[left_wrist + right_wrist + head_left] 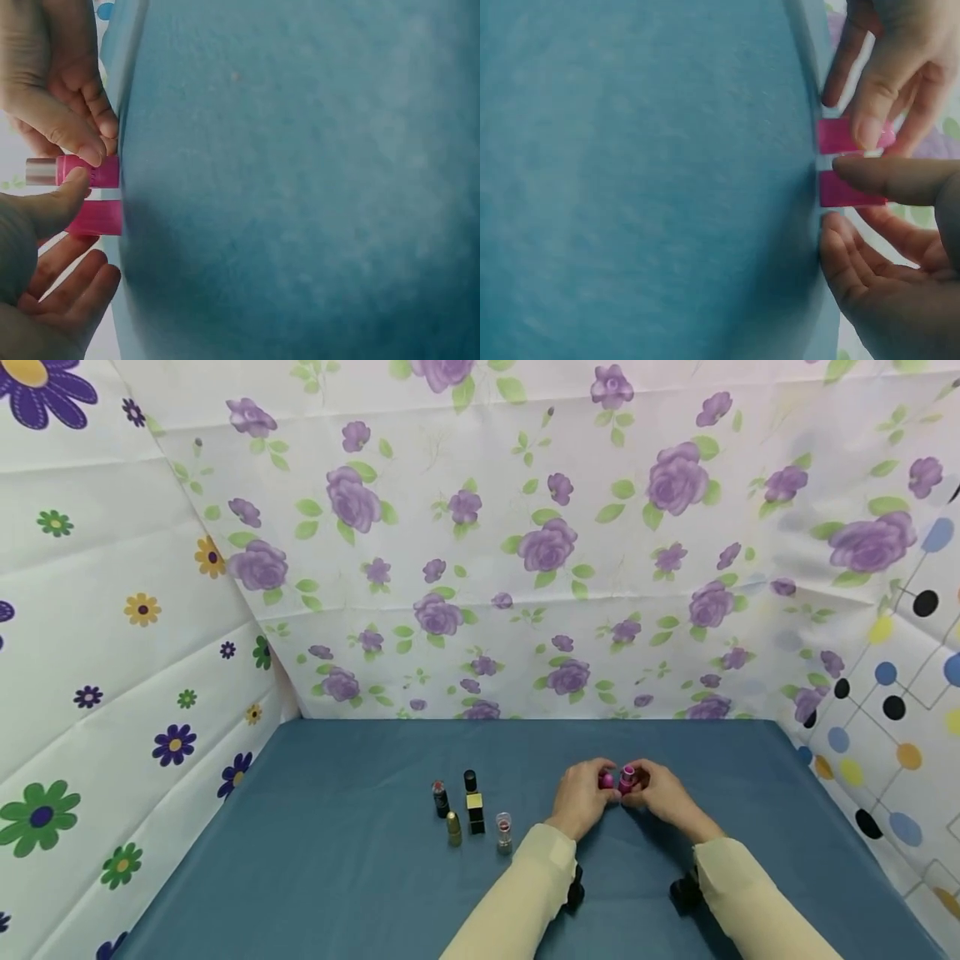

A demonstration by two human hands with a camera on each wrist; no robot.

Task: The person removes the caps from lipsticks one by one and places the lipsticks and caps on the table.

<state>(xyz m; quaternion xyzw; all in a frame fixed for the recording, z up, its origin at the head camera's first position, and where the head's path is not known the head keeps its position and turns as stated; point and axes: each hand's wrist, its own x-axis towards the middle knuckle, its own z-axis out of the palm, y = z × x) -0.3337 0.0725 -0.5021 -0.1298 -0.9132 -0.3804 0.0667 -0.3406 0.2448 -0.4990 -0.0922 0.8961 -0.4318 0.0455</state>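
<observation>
Head view alone shows the gold tube (453, 829) (both hands (582, 797) (663, 793) pinch pink tubes (607, 781) (626, 782)).

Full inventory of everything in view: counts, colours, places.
Plain tube: 1, pink, in left hand
Collared tube: 1, pink and silver, in right hand
Red-tipped tube: 1, black, left end of group
Two-tone item: one or two pieces, unclear; black and gold, mid-group
Tapered tube: 1, gold, group's near side
Clear-topped tube: 1, group's right end
Table: 1, blue, below
Sheets: 3, white, patterned, back and sides
Wrist devices: 2, black, at wrists
Sleeves: 2, pale yellow, arms
Hands: 2, table's right half
</observation>
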